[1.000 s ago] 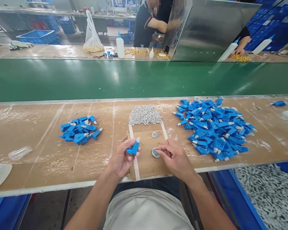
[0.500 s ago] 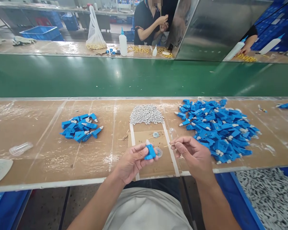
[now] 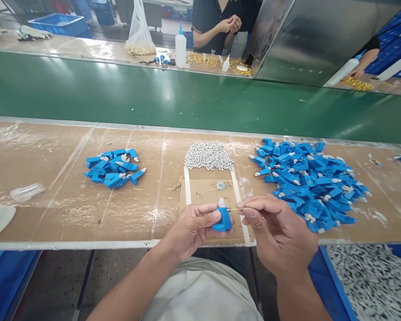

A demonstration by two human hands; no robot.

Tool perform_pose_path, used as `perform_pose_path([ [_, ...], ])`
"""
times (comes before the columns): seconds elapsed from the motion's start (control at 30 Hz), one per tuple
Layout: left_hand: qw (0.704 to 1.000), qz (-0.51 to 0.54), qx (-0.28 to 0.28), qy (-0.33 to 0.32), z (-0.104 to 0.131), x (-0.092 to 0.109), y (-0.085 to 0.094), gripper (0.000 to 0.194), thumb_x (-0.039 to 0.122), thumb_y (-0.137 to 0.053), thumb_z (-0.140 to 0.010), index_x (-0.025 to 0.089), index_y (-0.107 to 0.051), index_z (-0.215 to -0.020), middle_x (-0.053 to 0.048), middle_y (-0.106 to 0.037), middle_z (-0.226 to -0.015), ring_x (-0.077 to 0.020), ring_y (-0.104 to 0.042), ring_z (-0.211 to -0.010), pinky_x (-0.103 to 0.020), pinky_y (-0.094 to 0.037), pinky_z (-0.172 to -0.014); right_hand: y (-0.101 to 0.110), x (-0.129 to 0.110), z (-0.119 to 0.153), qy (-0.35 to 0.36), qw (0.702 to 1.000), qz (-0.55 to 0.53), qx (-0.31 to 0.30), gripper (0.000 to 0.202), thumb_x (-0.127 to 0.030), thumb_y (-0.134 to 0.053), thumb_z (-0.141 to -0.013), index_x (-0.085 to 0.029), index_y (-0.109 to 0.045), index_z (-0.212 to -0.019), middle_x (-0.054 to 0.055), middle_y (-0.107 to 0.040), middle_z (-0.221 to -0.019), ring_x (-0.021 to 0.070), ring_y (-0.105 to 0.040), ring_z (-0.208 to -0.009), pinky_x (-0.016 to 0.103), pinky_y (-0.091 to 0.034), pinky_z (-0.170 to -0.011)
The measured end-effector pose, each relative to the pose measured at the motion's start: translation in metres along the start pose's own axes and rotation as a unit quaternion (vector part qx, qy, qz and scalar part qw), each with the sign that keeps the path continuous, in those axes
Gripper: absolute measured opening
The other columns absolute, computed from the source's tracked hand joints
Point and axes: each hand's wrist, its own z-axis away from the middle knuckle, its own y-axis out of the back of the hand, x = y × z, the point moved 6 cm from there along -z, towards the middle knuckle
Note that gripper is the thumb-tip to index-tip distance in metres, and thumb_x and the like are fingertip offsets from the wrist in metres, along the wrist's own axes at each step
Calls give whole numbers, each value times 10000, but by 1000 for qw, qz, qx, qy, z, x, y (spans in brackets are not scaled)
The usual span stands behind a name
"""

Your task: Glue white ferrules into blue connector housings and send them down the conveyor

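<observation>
Between the fingers and thumb of my left hand [image 3: 195, 227] is a blue plastic piece [image 3: 223, 221] with a white tip pointing away from me. My right hand [image 3: 277, 229] pinches a thin wooden stick [image 3: 233, 209], a toothpick by its look, whose far end meets the upper right of the blue piece. Beyond my hands lies a small clear dish [image 3: 220, 185] with another thin stick beside it. A heap of small grey-white pieces [image 3: 209, 156] sits farther back, between two white tape strips.
Many blue pieces [image 3: 314, 183] are piled at the right, and a smaller group [image 3: 113, 167] lies at the left. A clear plastic cup [image 3: 27, 191] rests far left. Across the green belt [image 3: 153, 98], a co-worker [image 3: 217, 26] works near a white bottle [image 3: 180, 47].
The stick in my right hand has come to the blue piece, from which it was apart. My left hand has shifted right with the piece. The camera view has tilted down.
</observation>
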Motion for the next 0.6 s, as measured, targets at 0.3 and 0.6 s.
perform_pose_path([
  [0.3,1000,17,12,3,0,-1,4,300,315,-799,-822,92,-794,-1023,-81,-708,-867,-140,-708,-756,-188,-573,-686,-5,2,-1,1,999,25,-20,156,-89,-637,-937,-222,-653,-1017,31,-724,-936,171,-677,-804,324,-571,-729],
  [0.6,999,21,31,8,-2,-3,9,359,323,-836,-784,82,-797,-1047,-80,-698,-843,-148,-707,-744,-196,-566,-673,-11,-2,-1,47,997,16,-67,257,-6,-596,-914,-216,-626,-1057,32,-706,-923,198,-673,-884,369,-542,-765],
])
